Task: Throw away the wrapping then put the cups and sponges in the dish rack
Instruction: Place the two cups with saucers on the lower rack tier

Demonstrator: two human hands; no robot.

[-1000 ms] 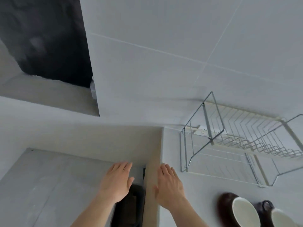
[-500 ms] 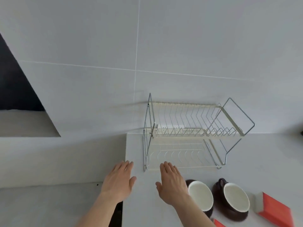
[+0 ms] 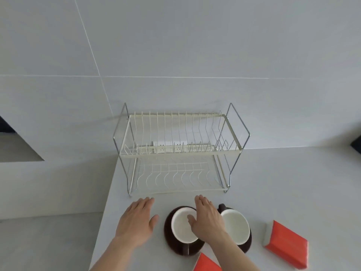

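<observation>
Both hands, left (image 3: 136,222) & right (image 3: 208,220), hovering flat, released, lower centre; rack (image 3: 179,151) sitting empty, cups (image 3: 181,227) & sponges (image 3: 285,244) waiting; no wrapping showing.

A pale grey tiled wall (image 3: 195,45) fills the upper half of the frame, its thin white grout lines crossing at upper left of centre. A white rectangular power strip with sockets (image 3: 166,149) sits at the wall's foot in the middle of the frame. A smooth white countertop (image 3: 293,182) spreads across the lower right. At lower left lies a grey matte floor surface (image 3: 45,241). A dark recessed opening (image 3: 4,127) shows at the left edge, and a dark object (image 3: 356,142) touches the right edge, too cropped to identify.
</observation>
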